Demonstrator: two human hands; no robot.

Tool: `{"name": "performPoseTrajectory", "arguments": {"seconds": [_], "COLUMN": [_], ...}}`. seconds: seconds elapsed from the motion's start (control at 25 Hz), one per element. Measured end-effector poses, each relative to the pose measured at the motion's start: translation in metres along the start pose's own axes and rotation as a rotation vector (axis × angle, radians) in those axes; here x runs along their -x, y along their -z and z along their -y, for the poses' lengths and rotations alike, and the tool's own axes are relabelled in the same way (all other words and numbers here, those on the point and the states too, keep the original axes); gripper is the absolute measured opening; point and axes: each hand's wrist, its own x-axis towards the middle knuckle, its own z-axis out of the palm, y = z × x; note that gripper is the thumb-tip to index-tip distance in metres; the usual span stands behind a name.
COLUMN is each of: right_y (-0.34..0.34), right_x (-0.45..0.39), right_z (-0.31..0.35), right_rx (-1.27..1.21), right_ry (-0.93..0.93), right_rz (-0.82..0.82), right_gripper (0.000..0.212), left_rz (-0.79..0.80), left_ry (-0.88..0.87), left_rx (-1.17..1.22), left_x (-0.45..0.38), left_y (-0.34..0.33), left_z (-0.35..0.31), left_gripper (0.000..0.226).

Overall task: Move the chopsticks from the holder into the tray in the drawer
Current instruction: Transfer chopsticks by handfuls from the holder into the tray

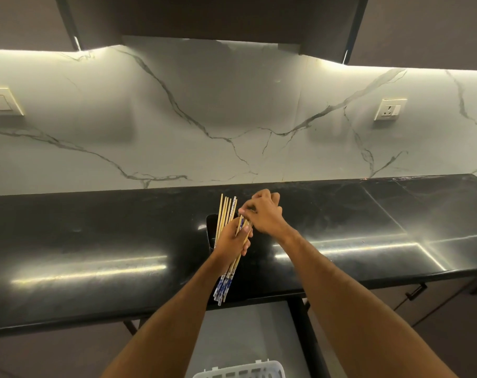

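From the head view, the left hand [233, 237] is closed around a slanted bundle of chopsticks [226, 282], blue-patterned ends pointing down toward the open drawer [248, 331]; the right hand [264, 211] pinches the bundle's upper ends; more chopsticks stand in the black holder [211, 227] on the dark counter [95, 241]; the white tray [240, 371] lies in the drawer below.

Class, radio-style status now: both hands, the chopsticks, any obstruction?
Left hand shut on chopsticks. Right hand pinching their upper ends. Some sticks in holder; white tray below, path clear.
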Motion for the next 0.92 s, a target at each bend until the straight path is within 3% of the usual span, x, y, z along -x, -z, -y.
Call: {"name": "performPoseTrajectory", "arguments": {"seconds": [0.16,0.52,0.68,0.8,0.92], "right_y": [-0.009,0.039,0.069,0.06,0.029], "right_x": [-0.005,-0.025,-0.027,-0.013,0.008], "right_z": [-0.003,0.007,0.022,0.027,0.015], "right_rx": [-0.082,-0.781,-1.152,-1.191,-1.019], "right_ry": [-0.039,-0.309,-0.147,0.047,0.066], "right_rz": [-0.024,-0.524,-0.71,-0.603,-0.418], "right_gripper": [0.009,0.02,0.031,0.033,0.015], "left_rz": [-0.003,0.115,-0.097,-0.249,-0.442], "left_ry": [0.017,0.143,0.276,0.295,0.314], "left_rx": [-0.022,-0.114,0.228,0.574,0.871], "left_x": [0.004,0.006,-0.005,-0.024,-0.042], "left_y": [0.002,0.016,0.024,0.028,0.036], "left_z": [0.001,0.025,0.023,0.005,-0.012], "left_gripper": [0.017,0.019,0.022,0.022,0.015]}}
